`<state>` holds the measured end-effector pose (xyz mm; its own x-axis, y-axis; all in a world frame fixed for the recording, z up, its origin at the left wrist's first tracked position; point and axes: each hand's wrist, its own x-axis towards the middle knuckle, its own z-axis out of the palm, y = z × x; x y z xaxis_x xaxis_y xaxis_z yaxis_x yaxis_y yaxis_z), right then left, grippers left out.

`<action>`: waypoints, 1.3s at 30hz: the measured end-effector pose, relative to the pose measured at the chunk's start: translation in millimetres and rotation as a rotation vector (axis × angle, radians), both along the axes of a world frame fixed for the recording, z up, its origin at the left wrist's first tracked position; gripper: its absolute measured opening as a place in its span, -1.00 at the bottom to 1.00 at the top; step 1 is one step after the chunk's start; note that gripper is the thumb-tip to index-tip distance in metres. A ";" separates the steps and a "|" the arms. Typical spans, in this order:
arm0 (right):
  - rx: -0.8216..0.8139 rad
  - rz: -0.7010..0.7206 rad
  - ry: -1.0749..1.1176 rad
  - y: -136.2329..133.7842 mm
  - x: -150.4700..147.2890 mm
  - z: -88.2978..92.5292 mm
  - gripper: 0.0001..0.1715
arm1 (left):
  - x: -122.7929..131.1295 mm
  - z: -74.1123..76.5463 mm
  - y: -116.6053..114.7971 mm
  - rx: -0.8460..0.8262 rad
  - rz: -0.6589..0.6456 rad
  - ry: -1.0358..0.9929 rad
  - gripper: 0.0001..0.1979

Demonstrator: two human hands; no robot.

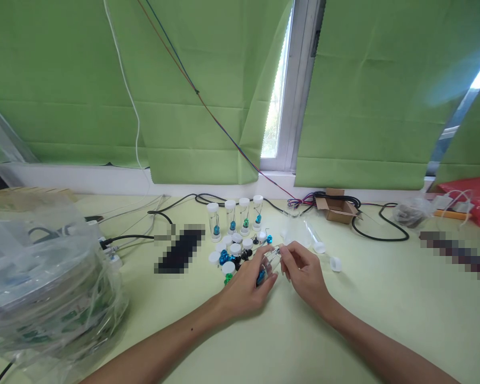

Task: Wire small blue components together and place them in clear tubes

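Note:
My left hand is wrapped around a clear plastic tube lying tilted in it, with a blue part inside. At the tube's open end, my right hand pinches a thin metal piece; its far end is hard to make out. Just beyond my left hand lie white caps, blue knob-like parts, black ones and a green one. Behind them several capped clear tubes stand upright, each holding a coloured part and a thin bent metal piece.
An empty-looking clear tube lies right of the hands, near a loose white cap. A small cardboard box and black cables are at the back. A plastic-wrapped spool stands left, beside a pixelated dark object.

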<state>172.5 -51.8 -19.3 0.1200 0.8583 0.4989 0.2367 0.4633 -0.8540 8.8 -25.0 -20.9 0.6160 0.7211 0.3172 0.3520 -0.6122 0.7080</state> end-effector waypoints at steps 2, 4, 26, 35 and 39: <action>-0.003 0.004 0.008 -0.4 0.0 0.7 -0.62 | -0.1 0.1 -0.2 0.003 -0.001 0.003 -0.53; -0.007 0.007 0.014 -0.6 -0.1 1.2 -0.61 | -0.3 0.7 -0.6 0.002 -0.003 0.005 -0.53; -0.029 0.004 -0.009 -2.5 -1.1 1.3 -0.53 | -0.5 1.7 -0.9 0.001 -0.004 -0.005 -0.53; -0.019 0.010 -0.050 -4.6 0.0 4.1 -0.57 | -0.8 0.4 1.6 0.037 -0.007 0.021 -0.62; -0.023 0.051 -0.002 -7.1 -1.7 3.7 -0.63 | -3.7 5.1 6.2 0.171 -0.004 0.050 -0.80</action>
